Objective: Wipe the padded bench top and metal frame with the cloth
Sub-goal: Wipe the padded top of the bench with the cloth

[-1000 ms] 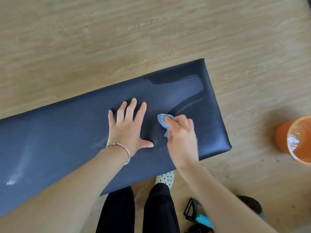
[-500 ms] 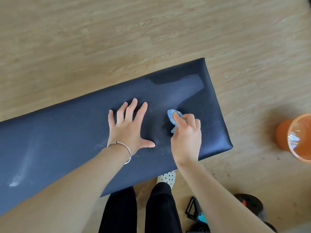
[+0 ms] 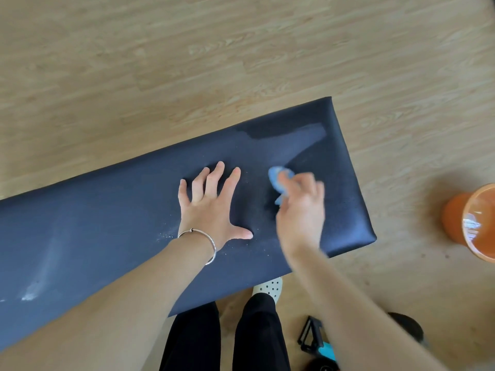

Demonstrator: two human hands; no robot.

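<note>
A dark navy padded bench top (image 3: 112, 215) runs across the view from lower left to upper right. My left hand (image 3: 211, 207) lies flat on it with fingers spread, a silver bangle on the wrist. Just to its right, my right hand (image 3: 301, 210), blurred by motion, grips a small blue cloth (image 3: 277, 179) and presses it onto the padding. A damp, darker streak shows near the bench's far right end. White specks and pale smears mark the left part. The metal frame is hidden under the pad.
An orange bucket (image 3: 455, 223) holding water stands on the wooden floor at the right edge. Black and blue gear (image 3: 317, 341) lies on the floor near my legs, at the bottom right. My spotted shoe (image 3: 269, 286) pokes out under the bench's near edge.
My right hand has slid the blue cloth to the right and a little away from me across the pad. My left hand has stayed pressed in the same place.
</note>
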